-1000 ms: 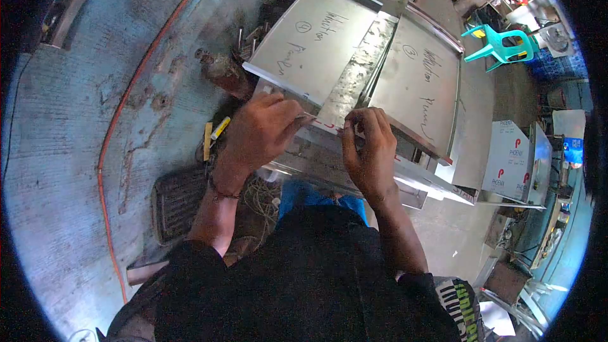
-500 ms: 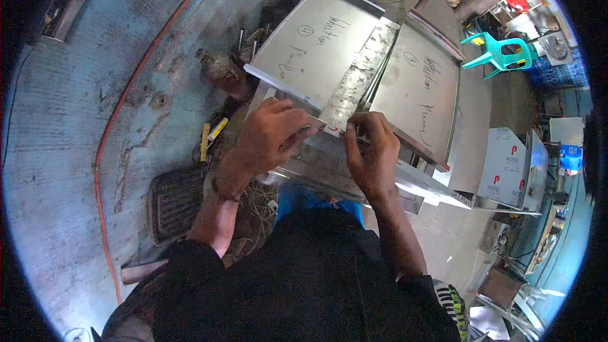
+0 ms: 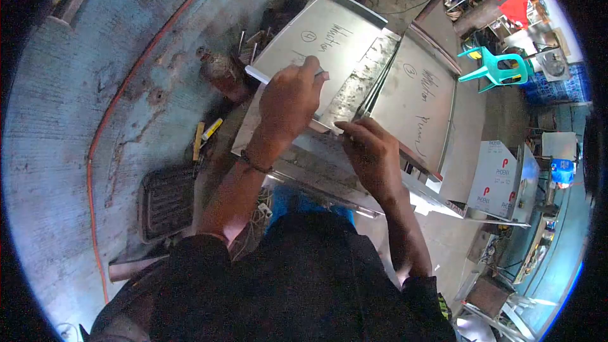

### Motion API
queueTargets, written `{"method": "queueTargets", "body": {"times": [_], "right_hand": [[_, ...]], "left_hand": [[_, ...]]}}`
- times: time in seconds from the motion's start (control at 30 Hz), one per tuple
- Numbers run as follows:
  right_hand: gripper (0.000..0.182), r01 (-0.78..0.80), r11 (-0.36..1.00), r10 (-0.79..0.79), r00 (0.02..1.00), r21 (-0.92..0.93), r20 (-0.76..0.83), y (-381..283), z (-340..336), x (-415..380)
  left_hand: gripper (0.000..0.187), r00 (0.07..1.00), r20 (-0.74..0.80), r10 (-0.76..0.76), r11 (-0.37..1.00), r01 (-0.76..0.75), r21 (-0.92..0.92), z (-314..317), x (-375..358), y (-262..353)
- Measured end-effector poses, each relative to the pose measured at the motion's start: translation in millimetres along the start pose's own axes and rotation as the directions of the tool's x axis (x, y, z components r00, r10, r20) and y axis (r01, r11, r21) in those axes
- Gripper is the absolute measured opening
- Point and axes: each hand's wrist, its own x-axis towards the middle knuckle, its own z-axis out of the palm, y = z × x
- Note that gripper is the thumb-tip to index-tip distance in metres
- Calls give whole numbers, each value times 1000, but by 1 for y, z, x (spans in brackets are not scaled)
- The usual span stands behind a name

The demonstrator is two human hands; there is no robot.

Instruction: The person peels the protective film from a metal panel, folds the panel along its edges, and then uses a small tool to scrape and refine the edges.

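Note:
Two metal panels with handwriting lie side by side at the centre, the left panel [image 3: 348, 28] marked 4 and the right panel [image 3: 421, 88] marked 3. Between them runs a narrow, smudged metal strip [image 3: 360, 82]. My left hand [image 3: 289, 101] is closed over the lower part of the left panel, with a small piece I cannot make out between thumb and fingers. At the near end of the strip, my right hand [image 3: 372, 152] is closed, fingers bent together; what it holds, if anything, is hidden.
A blue wall [image 3: 69, 120] with an orange cable [image 3: 130, 79] stands at the left. At the right are a green plastic chair [image 3: 500, 69] and film-covered sheets [image 3: 494, 180]. A dark ribbed tray [image 3: 166, 206] is at the lower left.
My left hand has moved up and to the right, from the panel's near edge onto the panel. My right hand has shifted slightly down, and the view has moved a little.

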Motion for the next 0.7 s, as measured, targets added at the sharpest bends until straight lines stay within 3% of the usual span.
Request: {"method": "queueTargets", "body": {"times": [0.17,0.2,0.27,0.37,0.57,0.7], "right_hand": [[20,233,964,-200,953,-130,226,-7,-10,15],[20,235,963,-201,953,-131,228,-8,-11,19],[29,280,949,-208,900,-144,384,-8,-13,25],[23,342,928,-244,857,-147,454,-10,-13,33],[22,428,870,-283,839,-244,464,-14,-7,36],[21,384,895,-259,862,-228,435,-10,-14,26]], "left_hand": [[21,998,53,-15,998,12,67,3,0,0],[21,998,64,-11,996,5,87,2,0,1],[22,997,73,-8,994,0,106,2,0,1],[21,998,65,10,994,-17,107,6,-2,-1],[20,996,91,-20,990,7,144,5,-4,-2],[20,993,107,46,979,-66,193,5,-3,-2]]}}
